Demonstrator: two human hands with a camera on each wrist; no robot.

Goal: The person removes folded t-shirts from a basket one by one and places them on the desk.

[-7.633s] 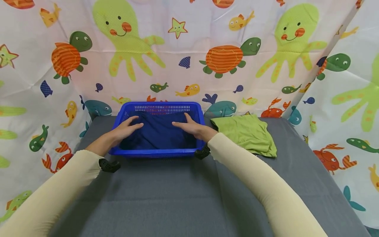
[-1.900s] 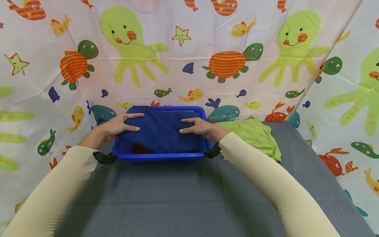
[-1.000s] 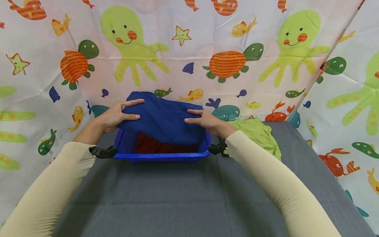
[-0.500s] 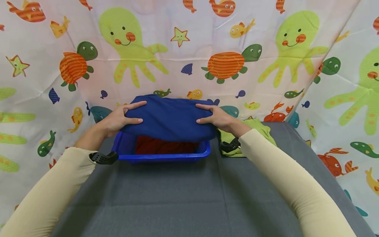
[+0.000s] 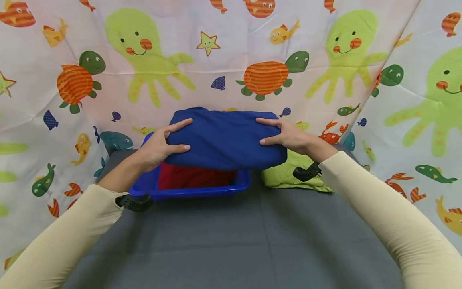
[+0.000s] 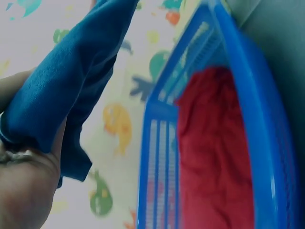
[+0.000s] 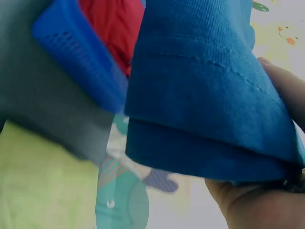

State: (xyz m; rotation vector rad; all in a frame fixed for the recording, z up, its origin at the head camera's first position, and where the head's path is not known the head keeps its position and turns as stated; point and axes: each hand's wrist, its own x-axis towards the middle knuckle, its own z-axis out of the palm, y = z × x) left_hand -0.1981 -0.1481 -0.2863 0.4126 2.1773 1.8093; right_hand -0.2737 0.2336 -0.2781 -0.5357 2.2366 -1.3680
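Both hands hold up a folded blue garment [image 5: 225, 138] between them, raised above the basket. At its left end the left hand [image 5: 155, 146] pinches it, thumb and a finger lying on the near face. The right hand [image 5: 294, 136] grips the other end in the same way. A stitched hem shows along the garment's folded layers [image 7: 205, 105] in the right wrist view. Below and to the left stands a blue plastic basket [image 5: 195, 194] with slotted sides. Inside it lies a red cloth [image 5: 195, 176], partly hidden by the garment in the head view.
A lime-green cloth [image 5: 296, 176] lies on the grey-covered table [image 5: 202, 241], right of the basket. Behind and beside the table hangs a white curtain [image 5: 231, 44] printed with sea animals. Black wrist straps [image 5: 135, 202] sit at both cuffs.
The blue garment has come up out of the basket, then moved right in both hands, uncovering the red cloth. The hands have spread and moved right with it; the head view has shifted slightly.
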